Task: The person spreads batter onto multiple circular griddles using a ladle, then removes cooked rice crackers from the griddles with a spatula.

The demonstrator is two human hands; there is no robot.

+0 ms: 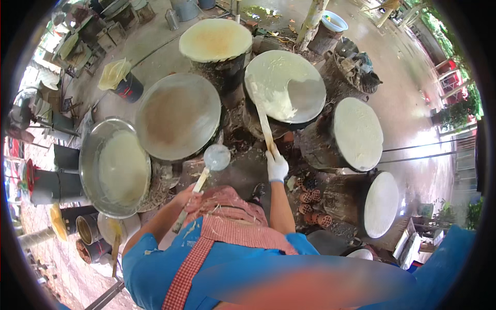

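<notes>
My right hand (277, 166), in a white glove, grips a long wooden paddle (263, 120). The paddle's far end lies over the left part of a round griddle (308, 97) partly coated with pale batter. Bare, my left hand (188, 198) holds the light handle of a ladle (217, 157), whose round bowl is near the close edge of a large griddle (178, 116) with a brownish middle. A metal basin (115, 211) of pale batter (124, 166) stands at the left.
More round griddles with pale layers stand at the top (215, 38) and right (358, 133), (381, 204) on dark stoves. Perforated coal briquettes (310, 205) lie on the ground right of my body. A dark bucket (130, 88) with yellowish sheeting stands upper left.
</notes>
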